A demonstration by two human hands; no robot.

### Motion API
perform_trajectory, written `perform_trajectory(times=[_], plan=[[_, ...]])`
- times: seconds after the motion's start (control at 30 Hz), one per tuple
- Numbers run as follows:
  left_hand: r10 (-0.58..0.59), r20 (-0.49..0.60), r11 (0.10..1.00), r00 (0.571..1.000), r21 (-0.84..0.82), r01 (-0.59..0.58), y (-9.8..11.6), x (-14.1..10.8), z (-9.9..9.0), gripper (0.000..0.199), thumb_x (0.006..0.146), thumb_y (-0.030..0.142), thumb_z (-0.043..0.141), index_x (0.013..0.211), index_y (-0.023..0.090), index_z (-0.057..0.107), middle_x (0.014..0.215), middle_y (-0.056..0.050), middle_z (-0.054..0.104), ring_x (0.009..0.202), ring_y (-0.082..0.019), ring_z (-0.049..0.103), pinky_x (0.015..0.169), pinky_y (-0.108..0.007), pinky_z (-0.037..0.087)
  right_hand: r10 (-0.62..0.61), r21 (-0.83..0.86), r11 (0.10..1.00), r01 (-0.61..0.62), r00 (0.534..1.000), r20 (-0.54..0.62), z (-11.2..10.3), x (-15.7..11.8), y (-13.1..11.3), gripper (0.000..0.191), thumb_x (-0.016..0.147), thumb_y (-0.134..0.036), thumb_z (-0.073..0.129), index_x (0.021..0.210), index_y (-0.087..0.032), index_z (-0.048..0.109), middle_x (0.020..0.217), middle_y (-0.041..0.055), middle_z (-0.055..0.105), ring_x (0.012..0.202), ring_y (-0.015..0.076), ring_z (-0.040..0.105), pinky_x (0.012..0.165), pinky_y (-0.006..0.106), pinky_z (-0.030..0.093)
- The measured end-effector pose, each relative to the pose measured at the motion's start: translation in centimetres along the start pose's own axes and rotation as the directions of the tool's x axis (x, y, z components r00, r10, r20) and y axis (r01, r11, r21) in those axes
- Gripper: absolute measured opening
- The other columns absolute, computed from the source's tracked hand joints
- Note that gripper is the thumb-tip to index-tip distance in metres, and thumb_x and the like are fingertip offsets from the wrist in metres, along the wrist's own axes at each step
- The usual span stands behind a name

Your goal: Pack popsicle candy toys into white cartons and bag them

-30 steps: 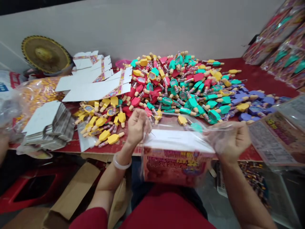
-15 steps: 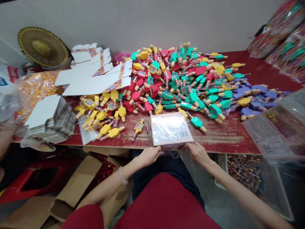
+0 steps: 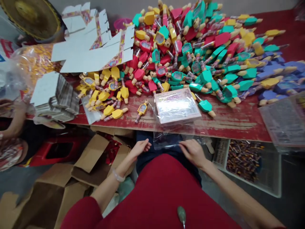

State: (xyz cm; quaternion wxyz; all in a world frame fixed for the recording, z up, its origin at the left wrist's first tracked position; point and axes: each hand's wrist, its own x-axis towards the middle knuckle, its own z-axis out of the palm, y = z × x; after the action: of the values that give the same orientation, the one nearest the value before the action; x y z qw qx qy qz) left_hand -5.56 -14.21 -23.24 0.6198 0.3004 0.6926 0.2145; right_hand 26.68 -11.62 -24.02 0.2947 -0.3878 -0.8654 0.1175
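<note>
From where I stand, the red surface (image 3: 228, 122) with its worn front edge takes up most of the room. A heap of toys (image 3: 181, 57) spreads over it: red, teal, yellow and purple. Below lie an open brown carton (image 3: 91, 154) on the left and a pale crate (image 3: 274, 183) of small dark pieces on the right. Flat white cardboard (image 3: 90, 55) lies left of the heap. The box (image 3: 176, 106) lies flat near the front edge, inside a clear bag (image 3: 166, 140) whose loose end hangs over. The hands are apart: the left hand (image 3: 141, 147) is loosely curled, clear of the bag; the right hand (image 3: 194, 152) has fingertips at the bag's loose end, whether pinching I cannot tell. One yellow toy (image 3: 142, 109) lies just left of the box.
</note>
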Motion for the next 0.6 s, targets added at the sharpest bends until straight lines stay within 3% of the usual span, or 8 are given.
perform_trajectory(times=[0.1, 0.23, 0.43, 0.6], plan=[[-0.007, 0.118, 1.0, 0.993, -0.023, 0.009, 0.0, 0.0, 1.1, 0.075, 0.073, 0.086, 0.057, 0.071, 0.013, 0.071, 0.07, -0.007, 0.069, 0.069, -0.014, 0.062, 0.069, -0.027, 0.046, -0.122, 0.149, 0.984, 0.101, 0.983, 0.135, 4.6, 3.7, -3.7, 0.014, 0.102, -0.023, 0.057, 0.103, -0.018, 0.07, 0.089, 0.007, 0.072, 0.082, 0.0187, 0.064, 0.075, 0.033, 0.044], [0.049, 0.105, 0.998, 0.993, -0.048, -0.044, -0.1, -0.5, 1.6, 0.078, 0.072, 0.088, 0.056, 0.067, 0.012, 0.073, 0.069, -0.009, 0.071, 0.068, -0.015, 0.061, 0.071, -0.029, 0.046, -0.164, 0.197, 0.973, 0.117, 0.957, 0.239, 8.2, 5.3, -5.4, 0.012, 0.101, -0.021, 0.057, 0.1, -0.018, 0.069, 0.089, 0.0065, 0.068, 0.081, 0.0189, 0.06, 0.075, 0.033, 0.043], [0.07, 0.12, 0.996, 0.99, -0.066, -0.063, 0.8, -0.5, 1.7, 0.073, 0.069, 0.084, 0.061, 0.061, 0.012, 0.07, 0.063, -0.009, 0.069, 0.062, -0.014, 0.058, 0.07, -0.03, 0.045, -0.189, 0.225, 0.965, 0.137, 0.955, 0.229, 8.6, 5.2, -5.5, 0.017, 0.102, -0.02, 0.052, 0.091, -0.017, 0.065, 0.086, 0.0068, 0.063, 0.08, 0.0195, 0.056, 0.073, 0.033, 0.043], [0.097, 0.136, 0.994, 0.986, 0.027, -0.101, 1.5, 0.0, 2.4, 0.043, 0.068, 0.054, 0.073, 0.052, 0.015, 0.062, 0.053, -0.001, 0.059, 0.056, -0.011, 0.046, 0.061, -0.027, 0.036, -0.223, 0.24, 0.954, 0.179, 0.96, 0.171, 8.3, 5.4, -6.0, 0.019, 0.103, -0.019, 0.049, 0.089, -0.019, 0.062, 0.082, 0.0053, 0.06, 0.076, 0.0188, 0.053, 0.071, 0.031, 0.042]])
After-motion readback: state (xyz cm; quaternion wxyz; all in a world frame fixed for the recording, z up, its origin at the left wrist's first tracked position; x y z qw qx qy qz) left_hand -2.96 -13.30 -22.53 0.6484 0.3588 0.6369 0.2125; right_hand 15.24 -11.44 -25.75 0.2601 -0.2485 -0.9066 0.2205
